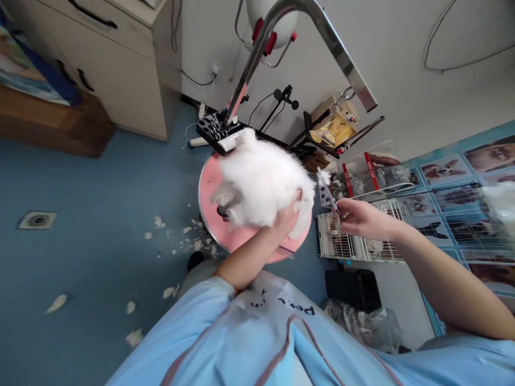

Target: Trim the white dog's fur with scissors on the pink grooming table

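Note:
A fluffy white dog [265, 179] stands on a round pink grooming table [207, 187], its dark nose at the left end. My left hand [288, 217] is wrapped against the dog's rear end, with fingers partly sunk in the fur. To the right, my right hand [360, 217] is closed on a pair of scissors [330, 195], blades pointing up and left. A tuft of white fur shows by the blade tips, just beyond the dog's rear; whether it touches the dog I cannot tell.
A curved metal grooming arm [265, 37] rises over the table, with a black tool holder [213, 127] at its base. White wire cages [362, 241] stand at the right. Cut fur [160, 222] litters the blue floor. A cabinet [120, 64] is at upper left.

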Tool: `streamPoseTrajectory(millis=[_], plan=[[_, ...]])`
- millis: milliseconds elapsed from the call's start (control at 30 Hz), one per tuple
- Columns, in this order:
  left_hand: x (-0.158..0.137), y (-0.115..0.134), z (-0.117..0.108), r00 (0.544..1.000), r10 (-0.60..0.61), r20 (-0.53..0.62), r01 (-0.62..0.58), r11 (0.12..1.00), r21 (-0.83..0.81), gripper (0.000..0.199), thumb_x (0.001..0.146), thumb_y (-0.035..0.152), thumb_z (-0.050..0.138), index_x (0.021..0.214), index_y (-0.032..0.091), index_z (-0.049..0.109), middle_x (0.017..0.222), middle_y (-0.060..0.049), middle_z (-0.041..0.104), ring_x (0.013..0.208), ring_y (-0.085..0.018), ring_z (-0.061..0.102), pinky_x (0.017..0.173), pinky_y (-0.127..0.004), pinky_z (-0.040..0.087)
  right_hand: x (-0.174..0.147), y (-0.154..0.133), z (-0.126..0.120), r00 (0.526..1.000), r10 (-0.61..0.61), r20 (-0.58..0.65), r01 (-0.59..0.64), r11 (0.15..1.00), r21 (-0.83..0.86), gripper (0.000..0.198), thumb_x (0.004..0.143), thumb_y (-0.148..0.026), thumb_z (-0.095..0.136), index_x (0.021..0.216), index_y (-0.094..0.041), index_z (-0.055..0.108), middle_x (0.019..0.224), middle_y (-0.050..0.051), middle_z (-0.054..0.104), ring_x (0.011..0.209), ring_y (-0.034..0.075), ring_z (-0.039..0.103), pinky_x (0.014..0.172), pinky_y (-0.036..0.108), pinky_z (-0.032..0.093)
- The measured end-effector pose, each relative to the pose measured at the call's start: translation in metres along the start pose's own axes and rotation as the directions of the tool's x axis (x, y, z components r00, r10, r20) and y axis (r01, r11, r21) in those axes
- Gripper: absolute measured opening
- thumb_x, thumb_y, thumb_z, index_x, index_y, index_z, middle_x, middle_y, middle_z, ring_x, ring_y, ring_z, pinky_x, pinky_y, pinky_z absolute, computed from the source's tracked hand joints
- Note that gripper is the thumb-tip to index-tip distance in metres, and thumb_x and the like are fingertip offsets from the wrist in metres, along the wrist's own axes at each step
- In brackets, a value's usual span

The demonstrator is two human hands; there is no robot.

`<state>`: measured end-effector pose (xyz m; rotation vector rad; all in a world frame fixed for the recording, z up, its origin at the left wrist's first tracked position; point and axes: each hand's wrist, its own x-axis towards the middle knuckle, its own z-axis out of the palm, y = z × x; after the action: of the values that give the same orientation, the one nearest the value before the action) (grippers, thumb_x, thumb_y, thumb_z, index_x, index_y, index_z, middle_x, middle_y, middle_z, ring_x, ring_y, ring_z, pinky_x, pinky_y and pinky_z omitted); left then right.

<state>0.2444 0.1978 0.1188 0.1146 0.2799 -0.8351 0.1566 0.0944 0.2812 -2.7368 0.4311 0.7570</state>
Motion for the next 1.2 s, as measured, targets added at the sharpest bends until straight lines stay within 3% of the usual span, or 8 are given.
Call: streamPoseTrajectory(millis=[200, 433, 567, 667, 733, 867, 1033, 1200], plan=[[-0.002, -0.003, 0.006, 0.998, 0.054, -0.033, -0.054, 0.999, 0.007, 0.03, 0.091, 0.004, 0.045, 0.073, 0.02, 0.063, 0.075, -0.002, 0.064, 0.087, -0.014, 0.064, 0.093, -0.029, 0.052, -0.008, 0.002, 0.002, 1.0, -0.013, -0.005, 0.013, 0.999, -0.052, 0.019, 0.076, -0.033, 0.06, 0.091, -0.023, 0.055, 0.081, 0.001, 0.065, 0.068, 0.017, 0.059, 0.062, 0.028, 0.045], [-0.003, -0.009, 0.012, 0.995, 0.097, -0.031, -0.094, 0.993, 0.071, 0.018, 0.084, 0.004, 0.056, 0.082, 0.019, 0.066, 0.083, -0.001, 0.068, 0.098, -0.016, 0.065, 0.101, -0.033, 0.05, -0.02, 0.003, 0.016, 0.966, 0.026, -0.259, -0.129, 0.912, -0.39, 0.024, 0.077, -0.029, 0.06, 0.1, -0.022, 0.058, 0.089, 0.007, 0.069, 0.076, 0.022, 0.065, 0.064, 0.03, 0.043], [-0.004, -0.009, 0.013, 0.992, 0.111, -0.052, -0.107, 0.992, 0.07, 0.018, 0.082, 0.003, 0.059, 0.088, 0.018, 0.066, 0.093, -0.001, 0.069, 0.095, -0.014, 0.064, 0.099, -0.029, 0.049, -0.028, 0.007, 0.024, 0.948, 0.063, -0.312, -0.186, 0.906, -0.381, 0.026, 0.08, -0.029, 0.057, 0.104, -0.021, 0.058, 0.092, 0.008, 0.07, 0.076, 0.023, 0.066, 0.065, 0.031, 0.043], [-0.004, -0.008, 0.011, 0.991, 0.122, -0.054, -0.118, 0.99, 0.076, 0.014, 0.081, 0.004, 0.061, 0.086, 0.016, 0.065, 0.096, -0.002, 0.069, 0.093, -0.013, 0.063, 0.097, -0.029, 0.049, -0.024, 0.011, 0.031, 0.941, 0.049, -0.336, -0.133, 0.964, -0.232, 0.025, 0.075, -0.029, 0.059, 0.098, -0.022, 0.056, 0.092, 0.008, 0.068, 0.08, 0.024, 0.066, 0.067, 0.032, 0.045], [-0.004, -0.007, 0.009, 0.991, 0.119, -0.061, -0.114, 0.99, 0.081, 0.016, 0.08, 0.004, 0.063, 0.089, 0.017, 0.066, 0.099, -0.002, 0.069, 0.097, -0.014, 0.062, 0.098, -0.029, 0.048, -0.012, 0.011, 0.039, 0.937, 0.057, -0.345, -0.055, 0.998, 0.013, 0.022, 0.073, -0.028, 0.059, 0.093, -0.023, 0.053, 0.088, 0.005, 0.067, 0.078, 0.021, 0.064, 0.068, 0.031, 0.046], [-0.004, -0.004, 0.006, 0.998, 0.025, -0.061, -0.017, 0.992, 0.126, 0.014, 0.08, 0.004, 0.064, 0.084, 0.017, 0.067, 0.086, -0.001, 0.067, 0.085, -0.014, 0.062, 0.094, -0.032, 0.048, 0.029, 0.0, 0.059, 0.903, 0.101, -0.417, 0.114, 0.88, 0.46, 0.027, 0.073, -0.041, 0.064, 0.088, -0.023, 0.051, 0.069, -0.003, 0.056, 0.062, 0.015, 0.054, 0.06, 0.028, 0.043], [-0.005, 0.011, -0.018, 0.997, -0.072, 0.015, 0.069, 0.983, 0.172, 0.01, 0.075, 0.005, 0.064, 0.076, 0.014, 0.067, 0.078, -0.003, 0.068, 0.085, -0.019, 0.065, 0.097, -0.038, 0.047, 0.065, -0.016, 0.072, 0.844, 0.143, -0.516, 0.158, 0.855, 0.495, 0.032, 0.077, -0.047, 0.061, 0.061, -0.022, 0.049, 0.054, -0.003, 0.047, 0.052, 0.011, 0.039, 0.052, 0.026, 0.029], [-0.004, 0.022, -0.047, 0.967, -0.136, 0.217, 0.082, 0.967, 0.242, 0.027, 0.067, 0.002, 0.062, 0.088, 0.015, 0.073, 0.099, -0.006, 0.075, 0.11, -0.024, 0.065, 0.11, -0.04, 0.042, 0.072, -0.023, 0.072, 0.888, 0.2, -0.414, 0.14, 0.74, 0.658, 0.031, 0.071, -0.048, 0.063, 0.061, -0.023, 0.049, 0.051, -0.003, 0.05, 0.045, 0.009, 0.033, 0.045, 0.025, 0.024]])
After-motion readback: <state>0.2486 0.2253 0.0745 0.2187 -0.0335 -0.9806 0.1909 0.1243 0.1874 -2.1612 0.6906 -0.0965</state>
